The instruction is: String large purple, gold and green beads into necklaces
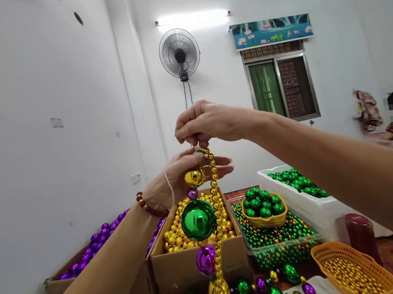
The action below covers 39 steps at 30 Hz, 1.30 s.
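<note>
Two-handed, suspending a bead strand (198, 220) below the left hand (176, 174), above the worktop (388, 248). Clenching the fingertips of the right hand (202, 121) in a tight pinch just above the strand's top; cannot tell the exact contents, too small and partly hidden. Gripping the strand near its top between thumb and fingers of the left hand, extending the other fingers behind the beads, likely for support without crowding the pinch. Trailing a pale thread (171, 188) down across the left wrist, beside a beaded bracelet (146, 207). Letting large beads and a gold bead chain (214, 184) hang side by side, probably straightening both by their own weight.

Seeing purple beads (95, 237) beyond the left forearm; directly behind the strand, a cardboard box (197, 261) of gold beads. Noting, right of the left hand, a small basket (268, 221) of green beads atop a tub (283, 247) of mixed small beads, presumably stacking sizes within reach. Observing an oval basket (379, 274) of small gold beads beneath the right forearm, likely confining loose pieces by its rim.
</note>
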### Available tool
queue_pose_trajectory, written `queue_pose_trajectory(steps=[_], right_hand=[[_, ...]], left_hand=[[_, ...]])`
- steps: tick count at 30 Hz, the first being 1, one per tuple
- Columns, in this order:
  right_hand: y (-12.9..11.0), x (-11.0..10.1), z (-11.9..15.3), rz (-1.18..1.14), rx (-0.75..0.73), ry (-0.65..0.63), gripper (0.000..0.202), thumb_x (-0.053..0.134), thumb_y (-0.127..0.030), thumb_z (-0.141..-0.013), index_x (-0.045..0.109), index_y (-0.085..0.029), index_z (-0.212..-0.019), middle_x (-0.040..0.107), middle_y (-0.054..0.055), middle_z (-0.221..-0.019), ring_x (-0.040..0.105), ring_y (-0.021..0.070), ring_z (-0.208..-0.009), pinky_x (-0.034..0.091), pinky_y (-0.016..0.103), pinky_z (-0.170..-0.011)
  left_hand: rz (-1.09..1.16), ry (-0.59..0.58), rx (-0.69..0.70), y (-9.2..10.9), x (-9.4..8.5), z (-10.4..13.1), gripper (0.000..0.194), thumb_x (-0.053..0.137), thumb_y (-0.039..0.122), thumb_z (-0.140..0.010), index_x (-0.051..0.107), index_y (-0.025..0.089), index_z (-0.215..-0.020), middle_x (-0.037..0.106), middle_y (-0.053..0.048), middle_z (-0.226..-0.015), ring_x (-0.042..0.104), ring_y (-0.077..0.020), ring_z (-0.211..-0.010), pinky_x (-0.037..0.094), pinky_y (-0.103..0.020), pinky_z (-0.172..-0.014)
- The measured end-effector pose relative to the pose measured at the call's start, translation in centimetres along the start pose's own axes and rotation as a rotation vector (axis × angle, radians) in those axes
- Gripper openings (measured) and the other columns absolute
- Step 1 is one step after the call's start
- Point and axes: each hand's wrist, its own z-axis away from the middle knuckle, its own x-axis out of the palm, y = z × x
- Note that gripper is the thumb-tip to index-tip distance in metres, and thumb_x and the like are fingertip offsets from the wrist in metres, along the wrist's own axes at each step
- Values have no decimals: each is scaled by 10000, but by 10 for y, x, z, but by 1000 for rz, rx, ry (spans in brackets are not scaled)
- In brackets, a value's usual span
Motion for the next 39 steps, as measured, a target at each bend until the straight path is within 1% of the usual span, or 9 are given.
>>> queue_pose_trajectory(steps=[3,5,10,14,19,22,25,33,39], right_hand=[[-11,-7,-3,-99,-83,21,160,552,-98,-856,596,-124,-705,507,-33,-561,359,38,-431,392,147,-426],[-14,-13,-3,-115,-109,58,159,547,-88,-860,600,-125,-715,504,-39,-554,308,29,-407,399,147,-431],[-5,-29,-1,-81,-87,156,176,551,-67,-842,617,-118,-687,518,-18,-532,375,41,-416,396,149,-415],[6,-34,-7,-48,-37,241,195,560,-33,-815,617,-117,-648,525,1,-522,438,62,-443,375,151,-385],[10,-29,-24,-55,-74,285,240,562,-25,-822,593,-127,-608,518,-8,-504,428,57,-435,358,144,-372],[9,-24,-32,-65,-123,268,250,558,-41,-840,588,-128,-607,509,-21,-504,383,43,-417,339,142,-368],[7,-21,-37,-59,-162,251,248,564,-44,-835,589,-129,-604,501,-27,-505,374,43,-418,326,151,-371],[3,-18,-38,5,-98,280,273,623,-85,-794,567,-172,-542,504,-38,-490,372,58,-394,351,203,-410],[17,-18,-38,7,-68,279,270,621,-99,-785,559,-182,-536,500,-39,-487,372,61,-394,362,202,-417]], left_hand=[[194,-80,40,9,0,0,419,581,539,-814,657,138,-907,719,-104,-921,681,-320,-916,444,-572,-934],[212,-65,38,12,-1,-2,422,525,564,-843,649,166,-906,701,-67,-881,688,-268,-811,500,-543,-852],[-8,51,125,25,-8,-7,160,567,294,-884,638,152,-905,665,-63,-877,641,-159,-726,541,-314,-663],[-155,144,184,42,-10,-7,126,586,153,-861,658,109,-955,674,-90,-851,636,-132,-693,537,-256,-641],[-166,244,156,54,-5,-6,96,583,59,-840,666,56,-889,689,-115,-829,674,-140,-735,565,-238,-689],[-149,309,172,52,-1,-4,83,580,51,-844,655,61,-878,689,-97,-793,690,-139,-733,573,-231,-702],[-222,336,197,47,1,-3,60,633,145,-842,637,96,-876,701,-100,-844,703,-173,-765,581,-265,-683],[-701,613,295,42,-3,-14,328,810,311,-670,573,160,-838,672,-63,-781,646,-166,-648,471,-281,-540],[-623,506,309,27,-10,-23,300,748,256,-715,547,167,-920,641,-49,-830,613,-159,-754,466,-314,-677]])
